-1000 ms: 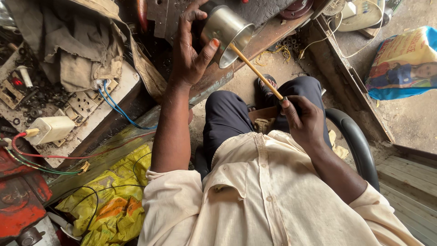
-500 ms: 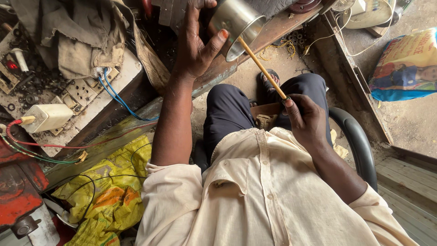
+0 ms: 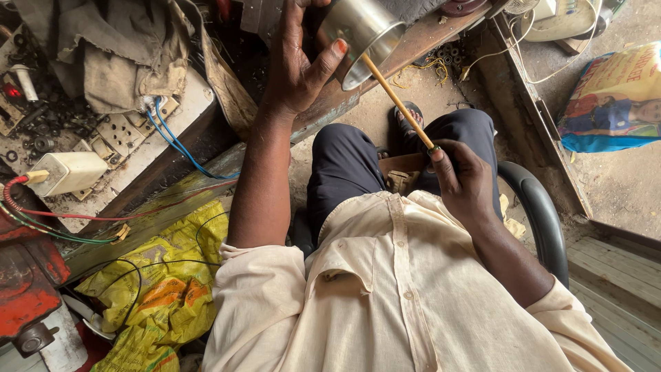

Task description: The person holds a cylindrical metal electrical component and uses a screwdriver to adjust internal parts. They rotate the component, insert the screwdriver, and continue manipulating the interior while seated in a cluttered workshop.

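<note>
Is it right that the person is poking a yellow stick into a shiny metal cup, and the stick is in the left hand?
Not quite. The head view shows the yellow stick held in the right hand. The left hand steadies the shiny metal cup, and the stick does reach into it.

Daylight falls on a dusty dirt floor point(image 3: 441, 96). A black chair armrest point(image 3: 540, 213) curves at the right, beside grey wooden planks point(image 3: 613, 275). A cluttered, grimy tabletop point(image 3: 138, 148) runs along the left, above crumpled yellow sacks point(image 3: 148, 296).
</note>
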